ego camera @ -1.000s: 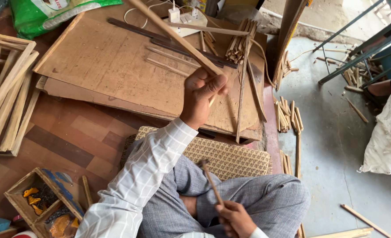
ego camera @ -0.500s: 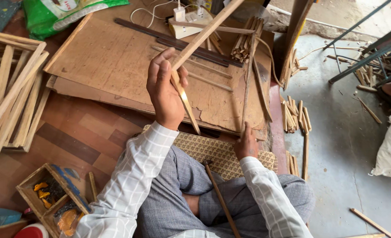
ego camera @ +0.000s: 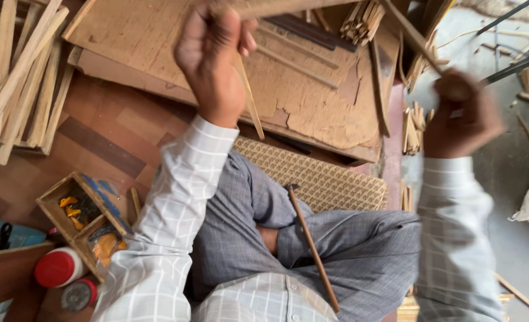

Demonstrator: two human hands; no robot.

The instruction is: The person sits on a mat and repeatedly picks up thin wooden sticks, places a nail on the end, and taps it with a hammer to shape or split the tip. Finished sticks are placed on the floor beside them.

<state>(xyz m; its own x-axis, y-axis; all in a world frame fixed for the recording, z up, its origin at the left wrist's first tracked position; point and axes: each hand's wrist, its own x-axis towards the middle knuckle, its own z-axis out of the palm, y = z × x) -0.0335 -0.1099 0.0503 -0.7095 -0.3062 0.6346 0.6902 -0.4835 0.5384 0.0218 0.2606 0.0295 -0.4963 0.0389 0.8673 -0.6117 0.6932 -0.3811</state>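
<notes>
Head view looks down on the person sitting cross-legged in grey trousers (ego camera: 348, 250), with a thin brown rod (ego camera: 312, 247) lying slantwise across the lap. Beside the left knee, on the wooden floor (ego camera: 109, 131), sits a small wooden box (ego camera: 82, 223) with orange bits inside, and a red-capped jar (ego camera: 58, 268) stands just near it. A woven mat (ego camera: 324, 179) lies under the legs. Further out, the left hand (ego camera: 213, 59) is raised, its grip closed around a slim wooden stick (ego camera: 249, 98) that slants down from the fist toward the mat; a pale strip also passes across the top of the fist, though blur hides how it is held. The right hand (ego camera: 461, 113) is up at the right, blurred, its grip curled shut on a thin slat (ego camera: 410, 36) that runs up and left from it. Beyond both hands lies a worn board (ego camera: 312, 89) with more slats on it. A stack of pale slats (ego camera: 19, 77) lies at far left, and short sticks (ego camera: 413, 119) are scattered by the board's right edge.
</notes>
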